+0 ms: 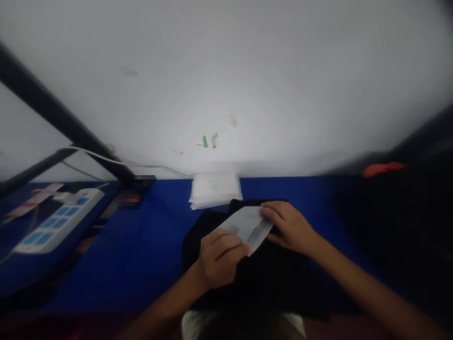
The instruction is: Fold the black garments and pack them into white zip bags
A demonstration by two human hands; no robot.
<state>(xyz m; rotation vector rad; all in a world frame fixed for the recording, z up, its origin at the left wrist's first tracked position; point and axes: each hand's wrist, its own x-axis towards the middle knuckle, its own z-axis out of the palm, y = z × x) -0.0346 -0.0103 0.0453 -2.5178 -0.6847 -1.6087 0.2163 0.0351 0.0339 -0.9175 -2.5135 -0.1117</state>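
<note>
Both my hands hold a flat white packet (244, 223) by its edges. My left hand (220, 257) is closed around the near left end, its fingers wrapped over the edge. At the far right corner, my right hand (288, 225) pinches the packet between thumb and fingers. Whether the packet is a bag or an envelope I cannot tell, and its ends are partly hidden by my fingers. Beneath it lies dark black cloth (262, 278) on the blue surface (148, 245). Just beyond the cloth sits a stack of similar white packets (215, 189) against the wall.
A white power strip (60, 222) with blue sockets lies at the left, beside a dark metal bar (56, 108). A pale cable (141, 165) runs along the white wall (226, 85). Dark material with an orange patch (384, 169) fills the right side.
</note>
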